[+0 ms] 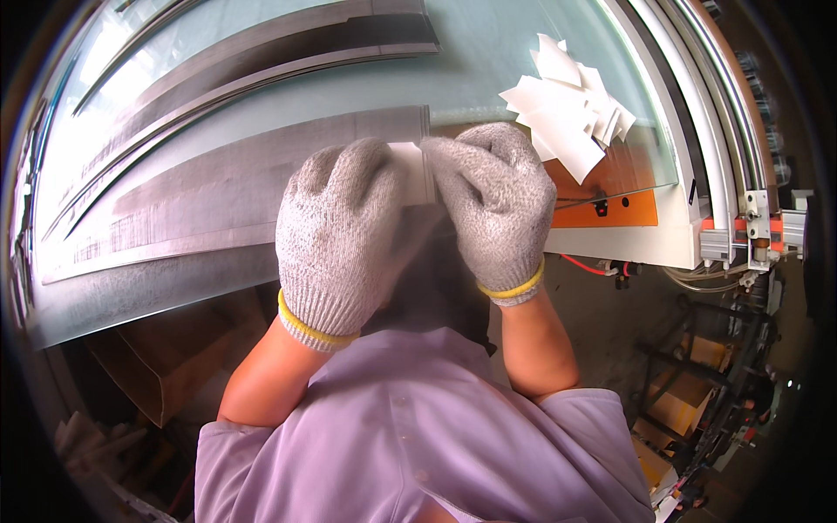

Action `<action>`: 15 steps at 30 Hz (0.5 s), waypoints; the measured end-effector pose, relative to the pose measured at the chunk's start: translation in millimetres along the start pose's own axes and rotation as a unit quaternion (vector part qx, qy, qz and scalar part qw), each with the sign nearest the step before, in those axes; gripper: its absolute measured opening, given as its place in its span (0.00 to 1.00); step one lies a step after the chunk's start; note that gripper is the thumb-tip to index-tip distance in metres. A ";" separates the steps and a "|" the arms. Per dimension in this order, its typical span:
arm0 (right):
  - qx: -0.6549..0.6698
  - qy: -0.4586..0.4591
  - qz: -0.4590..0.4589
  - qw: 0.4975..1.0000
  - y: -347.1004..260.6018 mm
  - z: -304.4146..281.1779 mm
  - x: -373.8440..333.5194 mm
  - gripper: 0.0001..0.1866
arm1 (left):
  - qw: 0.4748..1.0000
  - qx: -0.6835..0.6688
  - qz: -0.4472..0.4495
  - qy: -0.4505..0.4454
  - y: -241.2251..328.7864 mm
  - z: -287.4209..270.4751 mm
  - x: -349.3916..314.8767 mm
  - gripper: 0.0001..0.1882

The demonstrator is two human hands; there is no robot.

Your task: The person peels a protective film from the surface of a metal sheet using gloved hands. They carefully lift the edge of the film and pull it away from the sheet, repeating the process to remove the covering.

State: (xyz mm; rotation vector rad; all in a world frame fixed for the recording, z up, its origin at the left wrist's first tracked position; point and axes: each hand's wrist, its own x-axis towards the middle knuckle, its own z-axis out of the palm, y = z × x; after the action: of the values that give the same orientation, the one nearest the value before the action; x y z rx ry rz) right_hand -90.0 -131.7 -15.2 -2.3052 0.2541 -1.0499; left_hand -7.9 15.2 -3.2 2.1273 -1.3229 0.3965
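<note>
Both hands wear grey knitted gloves with yellow cuff edges. A small white sheet (406, 166) shows between them at the right end of a long grey flat strip (218, 187). My left hand (336, 200) is closed over that end, its fingers curled down on the white sheet; the thumb is hidden. Close by on the right, my right hand (495, 196) is pinched at the sheet's right edge. What lies between its fingertips is mostly hidden. Whether the white sheet is stuck to the strip, I cannot tell.
More long grey strips (349, 39) lie farther back on the glass tabletop (475, 61). A loose heap of white pieces (571, 109) sits at the back right. Beyond it runs a white metal rail (697, 105). Cardboard boxes (684, 392) stand at the lower right.
</note>
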 end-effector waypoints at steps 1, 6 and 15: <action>-0.017 -0.001 -0.032 0.999 0.7 -1.8 0.3 0.09 | 1.000 0.000 0.001 0.001 0.1 -0.3 0.2 0.21; -0.038 0.060 -0.018 0.997 16.2 -6.4 -1.2 0.08 | 1.000 -0.002 0.001 0.001 -1.1 -0.4 -0.5 0.20; -0.144 0.034 0.010 0.989 4.9 -16.4 5.7 0.09 | 0.999 -0.003 0.015 -0.045 -10.3 -24.4 -10.2 0.24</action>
State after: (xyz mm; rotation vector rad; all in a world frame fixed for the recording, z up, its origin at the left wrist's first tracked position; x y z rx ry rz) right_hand -98.0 -145.0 -6.0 -2.5168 0.4817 -1.1462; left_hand -2.0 41.1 6.9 2.1453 -1.4050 0.3131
